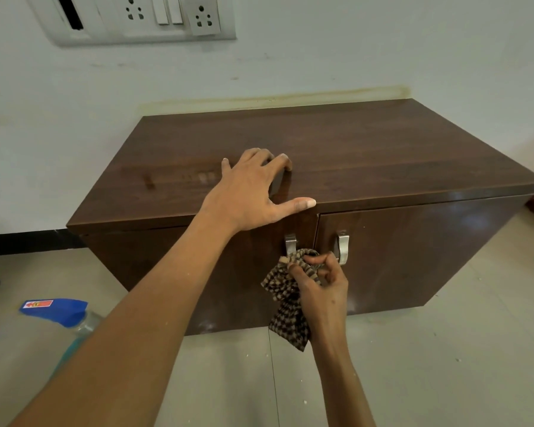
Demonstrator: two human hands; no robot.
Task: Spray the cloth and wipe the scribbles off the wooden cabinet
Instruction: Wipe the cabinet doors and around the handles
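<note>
A low dark wooden cabinet (367, 155) stands against the white wall. My left hand (247, 192) rests on its top near the front edge, fingers spread, thumb along the edge. Faint smudged marks (198, 177) show on the top just left of that hand. My right hand (321, 291) grips a brown checked cloth (285, 309) in front of the cabinet doors, close to the left metal handle (290, 243). A spray bottle (65, 312) with a blue head lies on the floor at the left, partly hidden by my left forearm.
A second metal handle (342, 245) is on the right door. A switch and socket panel (136, 16) is on the wall above. Tiled floor (444, 365) spreads in front of the cabinet. A dark skirting strip (22, 241) runs along the wall at left.
</note>
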